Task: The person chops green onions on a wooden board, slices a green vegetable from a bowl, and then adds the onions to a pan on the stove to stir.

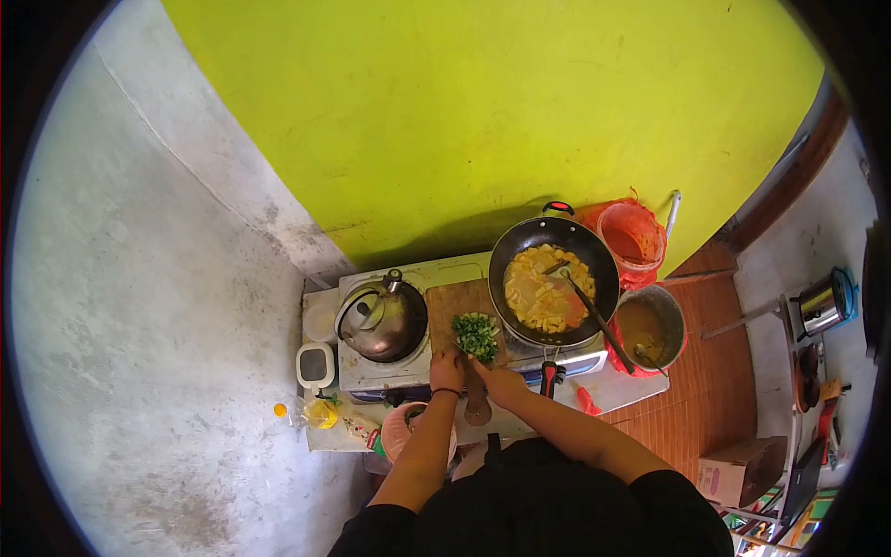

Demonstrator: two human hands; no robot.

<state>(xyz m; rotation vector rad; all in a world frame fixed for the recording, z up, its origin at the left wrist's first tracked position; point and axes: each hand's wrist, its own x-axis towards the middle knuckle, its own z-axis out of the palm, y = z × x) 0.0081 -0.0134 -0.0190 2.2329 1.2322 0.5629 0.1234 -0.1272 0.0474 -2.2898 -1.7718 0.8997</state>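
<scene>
While bent over the wooden cutting board [455, 306] that lies across the stove [408, 371] between kettle and wok, both hands at its near edge beside the heap of chopped greens [476, 334]. Left hand [447, 369] curled, fingers down, touching the near side of the greens; whether anything is pinched under it, cannot tell. Right hand [499, 379] just beside the left, closed as if around a handle, yet too small and blurred to make out what it has hold of. Metal kettle [379, 320] on the left burner, lid on. Black wok [554, 278] on the right burner, filled with yellow pieces in sauce, a spatula [587, 306] leaning in it. Grey pot [652, 327] with brownish liquid right of the wok, orange bucket [631, 234] behind it against the yellow-green wall.
</scene>
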